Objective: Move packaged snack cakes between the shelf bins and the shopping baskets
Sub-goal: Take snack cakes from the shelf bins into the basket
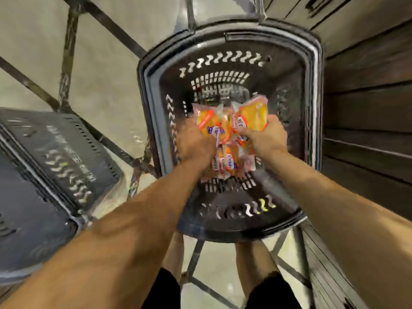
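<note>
A dark slotted shopping basket (231, 63) stands right below me on a metal frame. Both my hands are inside it. My left hand (194, 143) grips a clear-wrapped yellow snack cake (207, 121) with an orange band. Beside it, my right hand (267, 137) grips another yellow snack cake (254, 117). The two packs are held side by side above the basket floor. Several more snack cakes (229, 163) lie under my hands on the basket bottom, partly hidden by my wrists.
A second dark basket (55, 157) sits lower at the left, tilted on its stand. Dark metal frame bars (66, 52) cross the pale floor at the upper left. Dark wooden shelving (367, 108) fills the right side. My legs show below the basket.
</note>
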